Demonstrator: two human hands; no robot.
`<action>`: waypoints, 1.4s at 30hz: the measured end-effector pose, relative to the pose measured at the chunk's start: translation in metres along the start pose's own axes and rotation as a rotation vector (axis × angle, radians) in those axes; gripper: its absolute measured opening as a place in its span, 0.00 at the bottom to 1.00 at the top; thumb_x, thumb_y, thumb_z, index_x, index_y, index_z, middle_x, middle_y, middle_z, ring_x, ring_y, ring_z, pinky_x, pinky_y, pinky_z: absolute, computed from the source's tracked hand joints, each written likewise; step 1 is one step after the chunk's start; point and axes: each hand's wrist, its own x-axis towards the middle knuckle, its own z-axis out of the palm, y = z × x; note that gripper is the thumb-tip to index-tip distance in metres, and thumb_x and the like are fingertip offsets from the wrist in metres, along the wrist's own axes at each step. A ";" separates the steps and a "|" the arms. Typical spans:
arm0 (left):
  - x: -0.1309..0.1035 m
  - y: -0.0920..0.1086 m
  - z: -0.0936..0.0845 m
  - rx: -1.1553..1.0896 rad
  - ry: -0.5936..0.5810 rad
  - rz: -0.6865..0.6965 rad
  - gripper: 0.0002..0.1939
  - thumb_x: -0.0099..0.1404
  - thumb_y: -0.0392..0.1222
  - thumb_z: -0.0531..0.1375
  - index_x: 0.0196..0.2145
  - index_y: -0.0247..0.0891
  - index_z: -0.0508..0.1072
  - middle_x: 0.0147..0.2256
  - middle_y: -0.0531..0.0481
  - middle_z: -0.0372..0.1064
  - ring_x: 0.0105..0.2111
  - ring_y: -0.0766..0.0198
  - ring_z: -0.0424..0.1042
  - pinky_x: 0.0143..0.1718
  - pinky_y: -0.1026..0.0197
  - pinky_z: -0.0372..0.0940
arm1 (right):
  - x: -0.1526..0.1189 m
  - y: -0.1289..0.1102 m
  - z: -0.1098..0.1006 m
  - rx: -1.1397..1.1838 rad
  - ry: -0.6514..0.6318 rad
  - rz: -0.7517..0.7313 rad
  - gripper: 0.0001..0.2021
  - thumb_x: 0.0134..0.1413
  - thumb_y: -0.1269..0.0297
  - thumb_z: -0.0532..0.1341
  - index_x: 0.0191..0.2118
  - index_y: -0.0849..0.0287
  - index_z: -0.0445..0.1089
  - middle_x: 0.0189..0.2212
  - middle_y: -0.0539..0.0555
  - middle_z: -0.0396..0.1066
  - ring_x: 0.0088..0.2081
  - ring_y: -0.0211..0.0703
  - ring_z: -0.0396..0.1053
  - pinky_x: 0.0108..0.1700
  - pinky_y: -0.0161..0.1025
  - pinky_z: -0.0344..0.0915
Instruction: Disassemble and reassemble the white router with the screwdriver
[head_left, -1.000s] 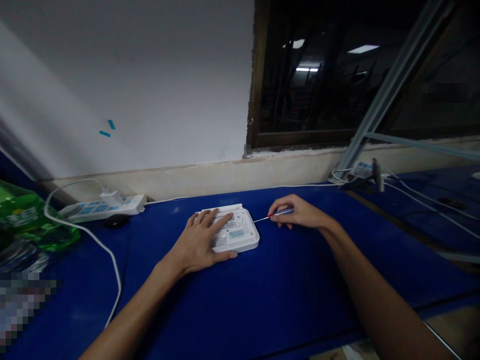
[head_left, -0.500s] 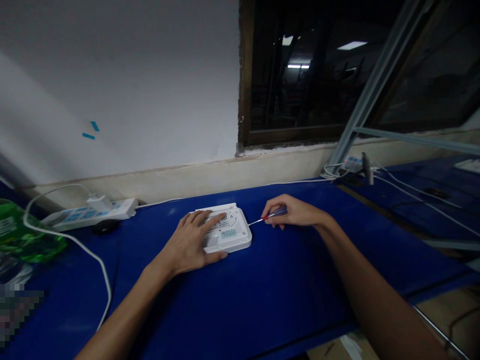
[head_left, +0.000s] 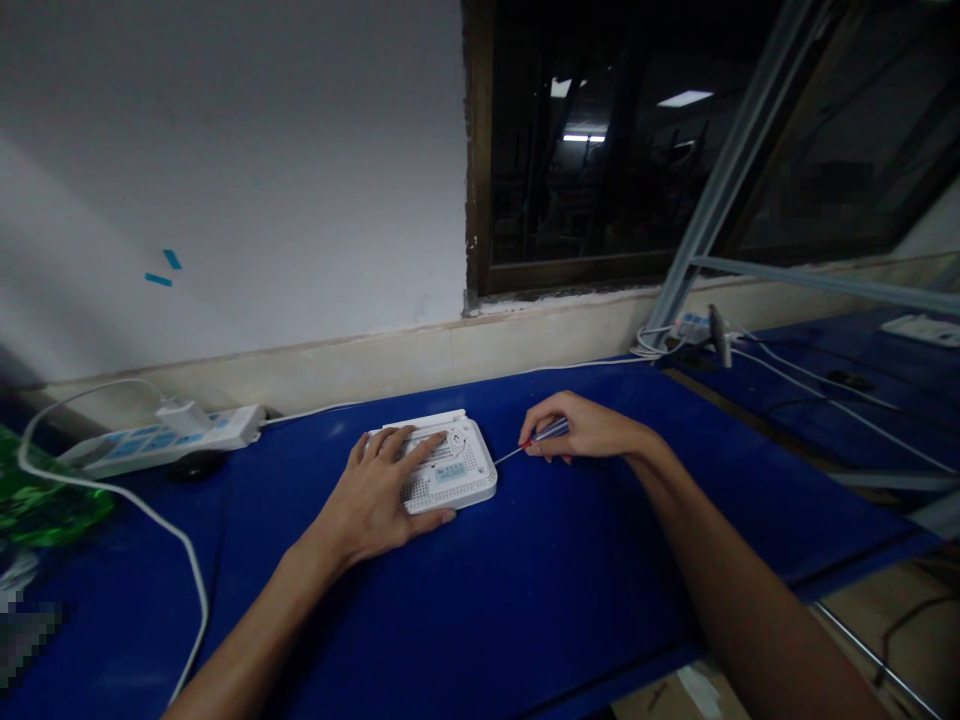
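A white vented box with a pale label lies on the blue tabletop. My left hand rests over its left part with fingers spread, the thumb along the near edge. To the right of the box, my right hand is closed around the handle of a screwdriver, which is purple with a red collar. The metal shaft points left and its tip meets the right side of the box; whether it sits in a gap cannot be made out.
On the left are a power strip with a white plug and cable, a black mouse and a green plastic bag. A metal frame post, cables and a second power strip stand at the back right.
The view has shifted slightly to the right. My right hand and the screwdriver handle sit a little lower relative to the box, so the shaft slants less gently. My left hand stays on the box.
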 end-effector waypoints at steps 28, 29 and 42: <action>0.003 -0.012 -0.013 -0.232 0.058 -0.086 0.53 0.53 0.67 0.67 0.69 0.53 0.50 0.59 0.42 0.62 0.55 0.41 0.61 0.53 0.38 0.60 | 0.020 0.010 0.017 0.191 -0.021 -0.037 0.16 0.50 0.53 0.69 0.36 0.63 0.78 0.23 0.52 0.73 0.24 0.36 0.68 0.28 0.33 0.62; 0.003 -0.013 -0.015 -0.265 0.066 -0.093 0.53 0.53 0.66 0.68 0.69 0.54 0.50 0.59 0.43 0.63 0.54 0.42 0.62 0.53 0.40 0.61 | 0.022 0.010 0.019 0.228 -0.009 -0.033 0.16 0.48 0.53 0.70 0.36 0.63 0.78 0.23 0.51 0.72 0.24 0.35 0.67 0.27 0.32 0.60; 0.000 -0.019 -0.026 -0.367 -0.021 -0.037 0.50 0.52 0.60 0.71 0.67 0.55 0.54 0.61 0.48 0.61 0.54 0.48 0.61 0.56 0.44 0.60 | 0.018 0.003 0.011 0.175 0.052 -0.039 0.19 0.53 0.53 0.68 0.44 0.63 0.78 0.23 0.52 0.74 0.24 0.35 0.68 0.26 0.32 0.57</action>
